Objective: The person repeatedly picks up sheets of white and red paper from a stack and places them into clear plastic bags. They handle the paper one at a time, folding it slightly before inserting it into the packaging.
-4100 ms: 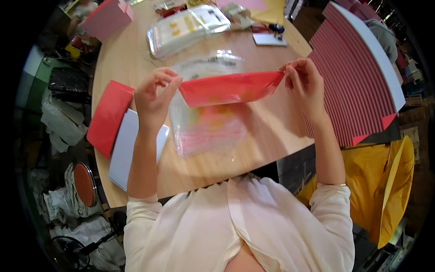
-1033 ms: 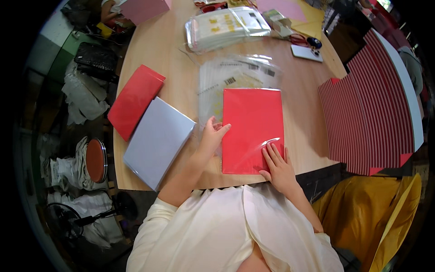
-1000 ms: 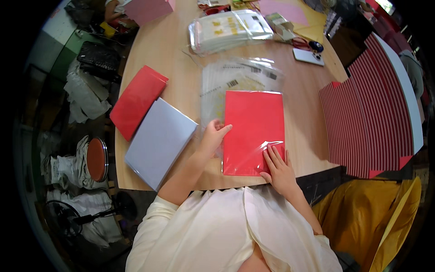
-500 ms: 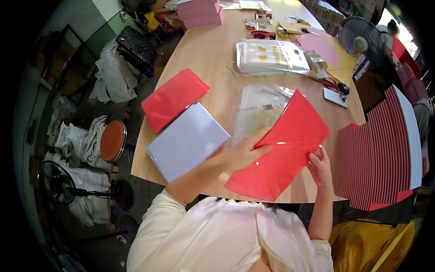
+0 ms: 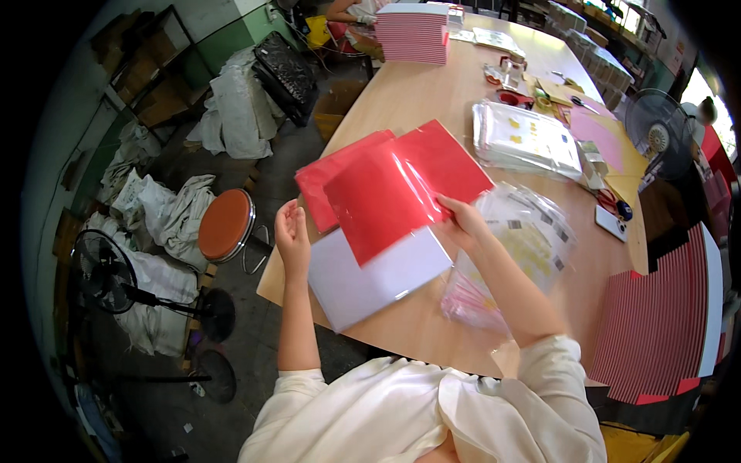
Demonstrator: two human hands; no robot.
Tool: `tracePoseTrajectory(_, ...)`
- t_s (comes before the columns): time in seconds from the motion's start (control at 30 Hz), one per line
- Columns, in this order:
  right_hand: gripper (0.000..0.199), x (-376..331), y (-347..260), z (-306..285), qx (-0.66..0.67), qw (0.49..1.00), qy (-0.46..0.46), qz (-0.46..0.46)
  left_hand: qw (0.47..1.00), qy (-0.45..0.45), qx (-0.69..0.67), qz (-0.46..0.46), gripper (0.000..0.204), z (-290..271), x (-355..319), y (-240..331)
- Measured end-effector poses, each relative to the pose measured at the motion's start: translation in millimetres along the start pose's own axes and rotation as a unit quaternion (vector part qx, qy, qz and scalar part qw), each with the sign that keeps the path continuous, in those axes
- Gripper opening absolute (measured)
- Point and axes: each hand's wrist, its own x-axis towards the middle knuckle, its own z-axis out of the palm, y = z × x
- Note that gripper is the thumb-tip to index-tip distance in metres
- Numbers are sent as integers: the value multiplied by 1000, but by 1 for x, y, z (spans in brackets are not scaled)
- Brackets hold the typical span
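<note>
over the left part of the wooden table point(image 5: 401, 100), a shiny red folder point(image 5: 378, 204) is held up, tilted and slightly bent. its right-hand edge is gripped by the right hand point(image 5: 463, 222), whose thumb is seen on the folder while the other fingertips are partly hidden. the left hand point(image 5: 292, 235) is raised with its fingers loosely open, apart from the folder and just left of the piles. a red pile point(image 5: 318, 184) is partly covered in view by the folder; whether the two touch cannot be told. nearer, a white pile point(image 5: 370, 278) is laid on the table, its far edge hidden by the folder. to the right, clear bags point(image 5: 532, 247) with yellow marks are spread out, crossed in view by the right forearm. farther off, a thick bundle of bags point(image 5: 525, 139) is set down, with red-handled scissors point(image 5: 607, 203) and a white phone point(image 5: 611, 223) placed to its right. at the near right, a tall striped stack point(image 5: 656, 324) is seen. at the far left, a pink stack point(image 5: 413, 38) is placed near a co-worker's arm point(image 5: 342, 11).
</note>
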Motion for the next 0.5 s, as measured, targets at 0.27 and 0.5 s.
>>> tracePoseTrajectory(0.27, 30, 173, 54, 1, -126, 981, 123, 81, 870, -199, 445, 73, 64, 43, 8, -41)
tracePoseTrajectory(0.5, 71, 149, 34, 28, -505, 835, 200, -89, 879, -241, 411, -14, 70, 29, 6, -93)
